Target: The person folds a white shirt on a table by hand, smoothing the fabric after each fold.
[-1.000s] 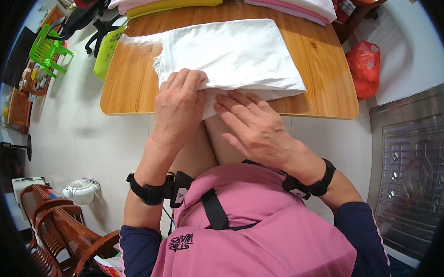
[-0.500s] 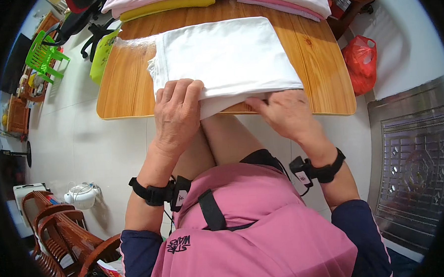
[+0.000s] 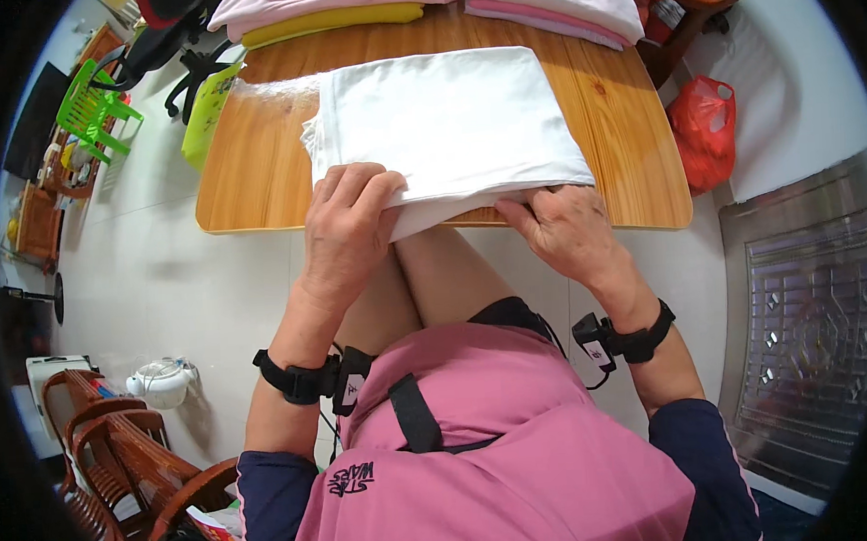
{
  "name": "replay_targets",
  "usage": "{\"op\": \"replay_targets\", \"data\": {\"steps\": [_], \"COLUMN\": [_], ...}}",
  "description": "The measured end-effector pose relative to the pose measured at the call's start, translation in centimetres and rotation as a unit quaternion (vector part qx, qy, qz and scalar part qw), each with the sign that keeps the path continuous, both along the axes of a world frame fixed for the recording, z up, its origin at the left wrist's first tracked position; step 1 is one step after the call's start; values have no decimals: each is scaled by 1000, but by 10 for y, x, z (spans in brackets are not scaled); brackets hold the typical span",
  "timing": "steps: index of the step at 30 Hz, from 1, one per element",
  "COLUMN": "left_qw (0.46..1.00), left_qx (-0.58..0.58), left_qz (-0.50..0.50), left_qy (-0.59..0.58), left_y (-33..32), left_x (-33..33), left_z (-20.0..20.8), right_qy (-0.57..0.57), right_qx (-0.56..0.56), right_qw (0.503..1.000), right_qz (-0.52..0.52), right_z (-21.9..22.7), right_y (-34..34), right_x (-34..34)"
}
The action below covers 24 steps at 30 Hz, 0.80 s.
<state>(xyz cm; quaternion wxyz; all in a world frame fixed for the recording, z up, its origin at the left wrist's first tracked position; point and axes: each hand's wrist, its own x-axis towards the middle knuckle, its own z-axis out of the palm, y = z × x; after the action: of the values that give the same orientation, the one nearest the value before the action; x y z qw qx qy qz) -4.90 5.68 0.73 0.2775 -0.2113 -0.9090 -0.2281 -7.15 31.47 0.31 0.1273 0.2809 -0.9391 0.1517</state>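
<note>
A white folded cloth (image 3: 446, 125) lies flat on a wooden table (image 3: 255, 172), its near edge hanging slightly over the table's front. My left hand (image 3: 346, 226) presses and grips the cloth's near left corner. My right hand (image 3: 565, 234) pinches the near right edge of the cloth, fingers tucked under the fold. Both wrists wear black straps.
Stacks of folded pink, white and yellow cloths (image 3: 345, 6) line the table's far edge. A red plastic bag (image 3: 703, 128) sits at the right of the table, green plastic chairs (image 3: 93, 111) at the far left, wooden chairs (image 3: 103, 459) at the near left.
My right hand slid from the cloth's near middle out to its right edge. The left hand stayed at the near left corner.
</note>
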Motion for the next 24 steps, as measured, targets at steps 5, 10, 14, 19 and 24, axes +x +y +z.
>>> {"op": "replay_targets", "data": {"steps": [5, 10, 14, 19, 24], "left_qw": [1000, 997, 997, 999, 998], "left_qx": [24, 43, 46, -17, -52], "left_qz": [-11, -36, -28, 5, 29], "left_qy": [-10, -54, -63, -34, -5], "left_y": [-3, -8, -2, 6, 10], "left_x": [0, 1, 1, -3, -4], "left_z": [6, 7, 11, 11, 6], "right_qy": [60, 55, 47, 84, 63], "right_qx": [-49, -64, -83, -93, -71], "right_qw": [996, 994, 992, 989, 993], "right_qz": [37, 65, 78, 83, 70], "right_z": [-1, 2, 3, 1, 2], "right_y": [2, 5, 6, 3, 5], "right_x": [-1, 1, 1, -1, 0]}}
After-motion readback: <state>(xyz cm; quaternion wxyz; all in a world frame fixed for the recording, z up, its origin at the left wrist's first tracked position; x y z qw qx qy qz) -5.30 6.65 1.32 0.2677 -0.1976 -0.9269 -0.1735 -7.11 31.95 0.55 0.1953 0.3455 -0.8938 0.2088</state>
